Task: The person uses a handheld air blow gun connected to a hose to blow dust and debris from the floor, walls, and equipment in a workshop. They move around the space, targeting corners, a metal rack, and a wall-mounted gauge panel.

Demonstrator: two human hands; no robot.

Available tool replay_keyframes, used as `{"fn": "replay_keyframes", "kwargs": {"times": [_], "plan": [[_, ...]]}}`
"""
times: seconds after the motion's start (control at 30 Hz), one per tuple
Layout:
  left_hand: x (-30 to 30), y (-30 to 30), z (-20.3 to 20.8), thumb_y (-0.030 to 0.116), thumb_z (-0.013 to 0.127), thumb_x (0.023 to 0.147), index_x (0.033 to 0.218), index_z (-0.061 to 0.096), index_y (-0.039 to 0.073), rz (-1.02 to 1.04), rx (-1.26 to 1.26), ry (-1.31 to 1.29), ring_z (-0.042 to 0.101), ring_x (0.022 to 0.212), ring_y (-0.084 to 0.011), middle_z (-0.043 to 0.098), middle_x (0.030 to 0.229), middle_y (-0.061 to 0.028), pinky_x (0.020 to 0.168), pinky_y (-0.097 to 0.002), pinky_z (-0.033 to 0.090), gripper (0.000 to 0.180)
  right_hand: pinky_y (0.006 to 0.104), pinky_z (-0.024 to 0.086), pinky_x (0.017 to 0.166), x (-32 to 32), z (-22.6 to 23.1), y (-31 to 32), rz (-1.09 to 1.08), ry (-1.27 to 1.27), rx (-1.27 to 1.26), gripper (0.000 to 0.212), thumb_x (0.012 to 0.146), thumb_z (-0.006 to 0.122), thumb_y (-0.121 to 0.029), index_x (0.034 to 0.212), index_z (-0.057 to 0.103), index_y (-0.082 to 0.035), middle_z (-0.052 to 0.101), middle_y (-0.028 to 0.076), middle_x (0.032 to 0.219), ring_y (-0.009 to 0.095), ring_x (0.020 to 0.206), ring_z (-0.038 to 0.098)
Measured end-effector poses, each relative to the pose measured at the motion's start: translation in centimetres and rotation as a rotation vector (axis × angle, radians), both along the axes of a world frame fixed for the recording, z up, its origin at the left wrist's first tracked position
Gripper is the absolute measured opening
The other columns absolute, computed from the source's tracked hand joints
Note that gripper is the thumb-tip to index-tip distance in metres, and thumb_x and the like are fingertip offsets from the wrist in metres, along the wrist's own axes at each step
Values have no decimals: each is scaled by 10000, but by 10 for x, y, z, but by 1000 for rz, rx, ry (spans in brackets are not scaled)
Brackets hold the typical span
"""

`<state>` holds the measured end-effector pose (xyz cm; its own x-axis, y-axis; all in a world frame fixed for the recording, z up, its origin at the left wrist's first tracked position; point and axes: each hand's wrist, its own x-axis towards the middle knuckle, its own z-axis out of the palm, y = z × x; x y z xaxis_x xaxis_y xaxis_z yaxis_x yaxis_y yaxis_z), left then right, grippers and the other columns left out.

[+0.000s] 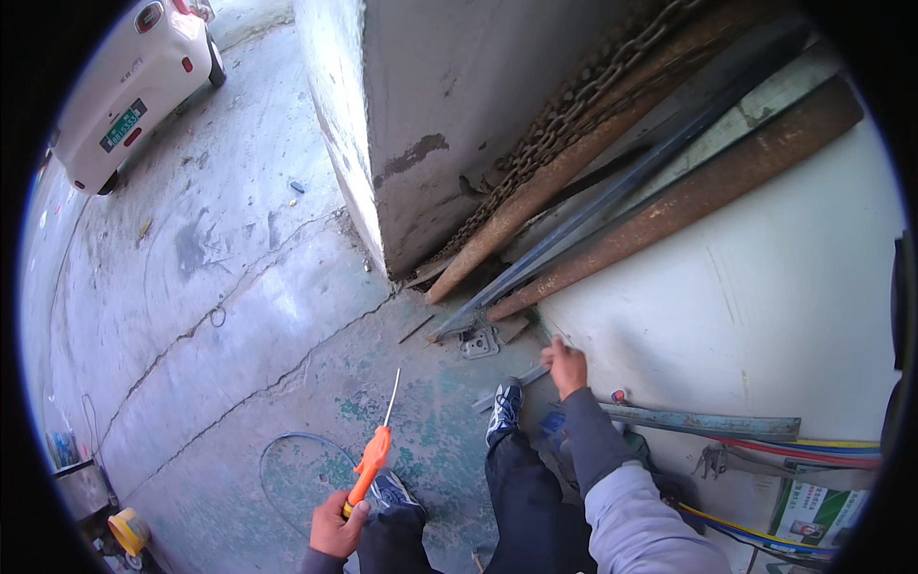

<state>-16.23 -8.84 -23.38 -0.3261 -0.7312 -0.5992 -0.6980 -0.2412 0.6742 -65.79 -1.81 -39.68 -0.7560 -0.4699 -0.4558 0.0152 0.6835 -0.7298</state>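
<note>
My left hand [337,524] is wrapped round the handle of an orange air blow gun [371,461]. Its thin metal nozzle [393,397] points up and away from me. A thin blue hose [264,471] loops over the floor beside that hand. My right hand [566,366] is reached forward near the white panel [698,316], its fingers curled together and slightly blurred. What they hold, if anything, cannot be made out. A grey metal bar [490,402] runs past my shoe towards that hand; whether the two touch is unclear.
Rusty pipes [688,196], a blue-grey bar [593,206] and a rusty chain [545,143] lean against the pillar [430,105] and panel. A metal plate [480,342] lies at their foot. Coloured hoses [813,455] run at right. A white vehicle [134,81] stands far left.
</note>
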Motion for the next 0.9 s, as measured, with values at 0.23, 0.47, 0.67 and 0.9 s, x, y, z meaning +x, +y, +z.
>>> {"fn": "replay_keyframes", "kwargs": {"times": [0.23,0.47,0.67,0.9], "plan": [[-92,3,47,375,639,933,943,625,-4,-270,140,28,631,671,-280,621,723,-176,627,-408,473,379,323,513,873,230,158,45,269,-993,-316,632,1031,512,-360,1520,250,-58,559,110,1315,181,1054,636],[-120,54,72,382,682,888,1017,600,-43,-358,306,227,675,821,-365,676,879,-199,731,-423,519,452,344,561,669,251,206,44,-413,-774,-435,461,1040,458,-403,1276,466,-7,638,128,1087,164,756,655],[-102,96,62,395,696,882,955,640,18,-689,458,151,663,773,-299,650,783,-157,717,-399,500,388,323,463,451,128,228,62,-615,-526,-472,416,1041,421,-447,1077,499,-40,659,127,956,124,550,501],[-41,133,17,483,612,901,935,690,73,-745,495,-16,665,823,-359,682,826,-190,760,-451,501,419,342,452,427,-13,220,55,-408,-396,-149,418,1025,442,-418,943,515,-14,658,160,855,138,518,508]]}}
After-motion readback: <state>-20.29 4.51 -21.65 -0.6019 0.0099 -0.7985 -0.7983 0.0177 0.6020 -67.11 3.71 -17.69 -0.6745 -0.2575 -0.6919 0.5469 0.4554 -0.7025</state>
